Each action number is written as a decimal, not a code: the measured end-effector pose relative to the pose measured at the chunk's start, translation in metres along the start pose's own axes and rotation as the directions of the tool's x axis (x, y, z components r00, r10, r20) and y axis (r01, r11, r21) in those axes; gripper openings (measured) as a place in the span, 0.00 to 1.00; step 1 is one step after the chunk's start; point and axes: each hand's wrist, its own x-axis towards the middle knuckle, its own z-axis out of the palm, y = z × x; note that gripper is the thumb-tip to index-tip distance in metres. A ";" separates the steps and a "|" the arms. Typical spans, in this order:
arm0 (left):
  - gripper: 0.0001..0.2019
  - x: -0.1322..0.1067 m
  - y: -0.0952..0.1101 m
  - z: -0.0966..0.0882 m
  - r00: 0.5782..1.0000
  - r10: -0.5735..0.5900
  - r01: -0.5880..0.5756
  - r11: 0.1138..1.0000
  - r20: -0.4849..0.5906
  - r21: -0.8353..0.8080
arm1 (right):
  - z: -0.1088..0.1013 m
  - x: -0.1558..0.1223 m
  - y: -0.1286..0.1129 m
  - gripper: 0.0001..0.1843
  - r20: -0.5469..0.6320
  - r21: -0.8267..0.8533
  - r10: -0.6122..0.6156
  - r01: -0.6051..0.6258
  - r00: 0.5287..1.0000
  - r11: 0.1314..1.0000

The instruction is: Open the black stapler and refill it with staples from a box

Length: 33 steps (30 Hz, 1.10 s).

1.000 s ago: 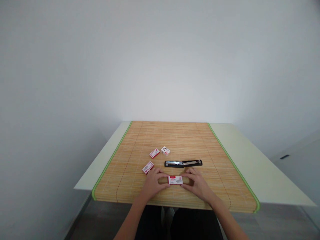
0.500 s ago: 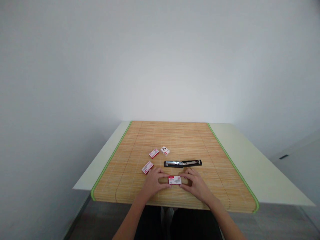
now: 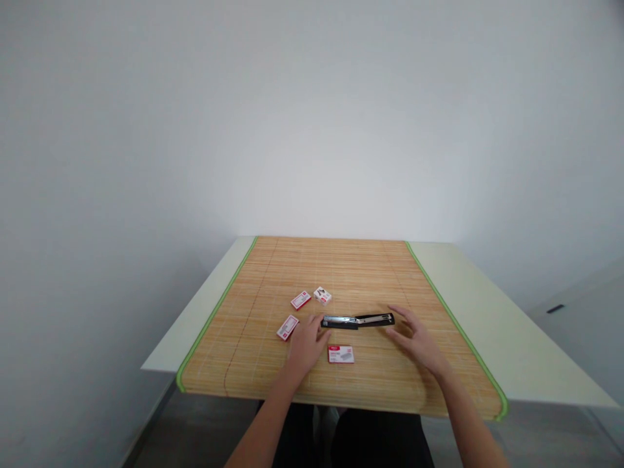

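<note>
A black stapler lies opened out flat on the bamboo mat, its silver metal parts facing up. My left hand is at its left end, fingers and thumb apart; whether the fingertips touch it I cannot tell. Around the right end, my right hand is open, with thumb and fingers spread on either side. In front of the stapler, between my forearms, rests a small red-and-white box that neither hand touches. Another red-and-white box lies just beyond my left hand.
Farther back are a third red-and-white box and a small white box with a dark picture. The green-edged bamboo mat covers the middle of a white table. A plain wall stands behind.
Both hands have let go of the near red-and-white box and moved away from me to the ends of the stapler. My right hand has shifted right and spread its fingers. The box stays put.
</note>
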 end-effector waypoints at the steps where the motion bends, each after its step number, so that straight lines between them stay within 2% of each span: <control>1: 0.18 0.001 0.000 0.001 1.000 -0.002 0.002 1.000 -0.003 0.004 | 0.000 0.004 0.001 0.34 0.063 0.060 0.022 -0.025 0.998 0.998; 3: 0.16 0.002 -0.002 0.002 1.000 -0.003 0.003 1.000 -0.005 -0.003 | 0.003 0.011 0.000 0.32 0.142 0.175 0.055 -0.080 0.988 0.981; 5: 0.15 0.002 -0.003 0.002 1.000 0.000 0.000 1.000 0.003 -0.012 | 0.008 0.018 -0.005 0.32 0.167 0.266 0.059 -0.102 0.984 0.959; 10: 0.15 0.003 -0.004 0.000 1.000 -0.007 0.007 1.000 0.020 -0.011 | 0.025 0.036 -0.029 0.29 0.209 0.364 -0.011 -0.067 0.978 0.929; 17: 0.13 0.004 -0.002 -0.002 1.000 0.012 -0.012 1.000 0.018 -0.010 | 0.061 0.060 -0.068 0.21 0.309 0.155 -0.182 0.140 0.934 0.978; 22: 0.08 0.003 -0.002 -0.002 0.999 0.027 -0.027 1.000 0.030 -0.012 | 0.095 0.062 -0.086 0.13 0.448 0.044 -0.311 0.326 0.838 0.944; 24: 0.06 0.003 -0.003 -0.002 1.000 0.020 -0.020 1.000 0.021 -0.001 | 0.106 0.061 -0.086 0.11 0.476 0.006 -0.318 0.358 0.820 0.934; 27: 0.07 0.004 -0.004 -0.001 1.000 0.025 -0.025 1.000 0.012 -0.001 | 0.112 0.060 -0.076 0.15 0.470 -0.030 -0.306 0.362 0.828 0.932; 31: 0.06 0.003 -0.003 0.001 0.999 0.034 -0.035 0.999 -0.006 -0.017 | 0.104 0.050 -0.049 0.26 0.373 -0.071 -0.250 0.296 0.894 0.952; 33: 0.09 0.000 -0.001 0.001 0.999 0.036 -0.037 0.999 -0.023 -0.035 | 0.098 0.039 -0.033 0.27 0.320 -0.056 -0.207 0.236 0.925 0.970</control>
